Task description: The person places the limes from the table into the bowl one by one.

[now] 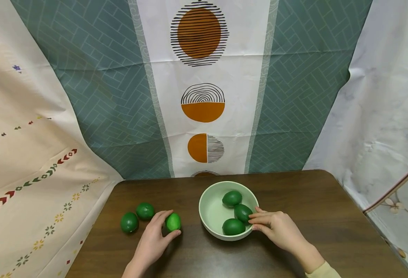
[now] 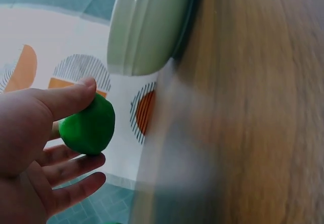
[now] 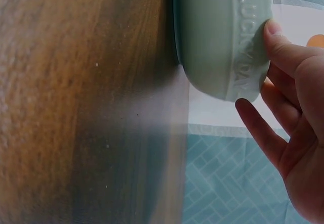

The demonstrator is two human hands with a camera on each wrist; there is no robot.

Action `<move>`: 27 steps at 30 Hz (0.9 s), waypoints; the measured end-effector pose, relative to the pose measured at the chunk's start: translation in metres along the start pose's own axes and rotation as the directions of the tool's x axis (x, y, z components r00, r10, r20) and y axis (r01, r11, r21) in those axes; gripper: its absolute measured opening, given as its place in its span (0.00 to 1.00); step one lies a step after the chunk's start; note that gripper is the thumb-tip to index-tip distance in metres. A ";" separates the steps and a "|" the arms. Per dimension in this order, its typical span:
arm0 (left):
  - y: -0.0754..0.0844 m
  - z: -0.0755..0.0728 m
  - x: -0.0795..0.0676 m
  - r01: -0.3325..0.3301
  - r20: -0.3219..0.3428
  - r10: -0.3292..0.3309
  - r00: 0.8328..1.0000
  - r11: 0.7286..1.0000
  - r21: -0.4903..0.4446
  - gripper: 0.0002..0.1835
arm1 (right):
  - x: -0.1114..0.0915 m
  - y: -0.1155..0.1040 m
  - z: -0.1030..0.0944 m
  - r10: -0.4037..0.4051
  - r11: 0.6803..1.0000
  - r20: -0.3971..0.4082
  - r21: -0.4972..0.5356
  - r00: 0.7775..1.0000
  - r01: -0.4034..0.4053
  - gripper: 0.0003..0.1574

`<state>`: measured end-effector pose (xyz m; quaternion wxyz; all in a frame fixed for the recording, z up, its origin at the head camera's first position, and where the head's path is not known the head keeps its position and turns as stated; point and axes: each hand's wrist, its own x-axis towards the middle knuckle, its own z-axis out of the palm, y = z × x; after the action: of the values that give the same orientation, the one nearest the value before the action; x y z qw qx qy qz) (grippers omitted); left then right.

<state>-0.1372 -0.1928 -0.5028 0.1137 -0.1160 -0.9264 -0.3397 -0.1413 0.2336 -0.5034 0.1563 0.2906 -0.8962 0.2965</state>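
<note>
My left hand [image 1: 154, 240] holds a bright green lime [image 1: 173, 222] between thumb and fingers, left of the pale green bowl [image 1: 210, 204]. In the left wrist view the same lime [image 2: 90, 127] sits between the thumb and the fingertips, above the tabletop. My right hand [image 1: 276, 227] is at the bowl's right rim. Seen from the right wrist, its thumb lies against the rim of the bowl [image 3: 217, 42], while some fingers pass over the edge and are partly hidden. Inside the bowl lie three darker limes [image 1: 232, 198]; the right fingertips are close to the middle one [image 1: 242, 213].
Two more limes, one at the back [image 1: 145, 211] and one nearer the left edge [image 1: 129, 222], rest on the brown wooden table [image 1: 304, 200] beside my left hand. Patterned cloth [image 1: 204, 77] hangs behind the table, with lighter cloths at both sides.
</note>
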 end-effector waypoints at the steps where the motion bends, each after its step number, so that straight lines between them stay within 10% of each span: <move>1: 0.002 0.000 0.000 0.004 0.004 -0.003 1.000 1.000 -0.010 0.37 | 0.000 0.000 0.000 0.003 1.000 0.001 0.000 1.000 -0.003 0.12; 27: 0.039 0.013 0.004 -0.078 0.081 0.097 0.992 0.973 -0.216 0.38 | 0.000 -0.002 -0.001 0.014 1.000 0.010 0.004 1.000 -0.014 0.12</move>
<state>-0.1309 -0.1551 -0.4876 0.0732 -0.1835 -0.8831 -0.4256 -0.1397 0.2330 -0.5023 0.1494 0.2860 -0.8984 0.2978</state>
